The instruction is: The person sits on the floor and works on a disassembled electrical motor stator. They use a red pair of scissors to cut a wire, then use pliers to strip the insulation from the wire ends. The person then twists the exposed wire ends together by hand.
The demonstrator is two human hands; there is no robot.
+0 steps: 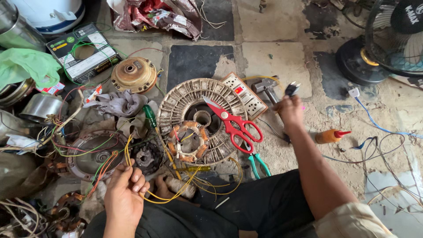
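Observation:
My left hand (124,187) is closed around a bundle of yellow wires (128,152) that run to a copper-wound stator (188,140). The stator sits inside a dirty round fan-motor housing (176,99) on the floor. My right hand (288,110) is stretched out to the right, gripping a small black-handled cutting tool (291,88) whose tip points away from me. Red-handled scissors (235,125) lie across the housing, between my two hands. A green-handled screwdriver (150,116) rests just left of the housing.
A white power strip (246,98) lies behind the housing. Green-handled pliers (259,164) lie by my knee. An orange bottle with a red nozzle (328,136) is at right, a standing fan (387,39) at far right. Motor covers, rags and tangled wires crowd the left.

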